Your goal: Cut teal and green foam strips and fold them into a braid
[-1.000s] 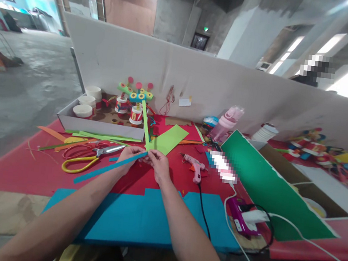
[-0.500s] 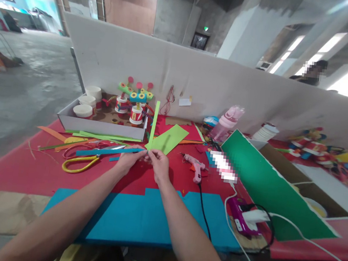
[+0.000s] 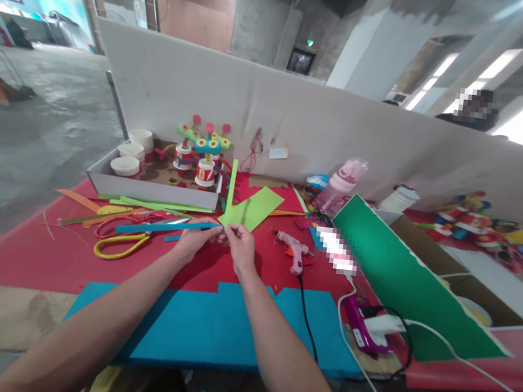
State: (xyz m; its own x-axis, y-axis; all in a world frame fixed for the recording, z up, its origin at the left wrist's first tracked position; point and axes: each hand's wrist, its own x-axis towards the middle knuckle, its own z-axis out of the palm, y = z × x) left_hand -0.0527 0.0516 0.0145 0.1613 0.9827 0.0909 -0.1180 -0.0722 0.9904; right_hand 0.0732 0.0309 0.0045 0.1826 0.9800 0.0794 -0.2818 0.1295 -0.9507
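Observation:
My left hand pinches a blue paper strip near its right end; the rest of the strip reaches out to the left. My right hand is closed in a pinch at the same spot, where a light green paper strip meets the blue one and points away from me. Fingertips hide the exact join. Behind the hands lies a wider green paper piece. Scissors with yellow handles rest to the left, and a pink glue gun lies to the right.
A shallow box holds white cups and small paper-cup figures. Blue sheets cover the front edge. On the right are a green-sided box, a purple power strip with cables and a pink bottle. A white partition stands behind.
The far end of the green strip has dipped and swung slightly left. Both hands keep their pinch in nearly the same place.

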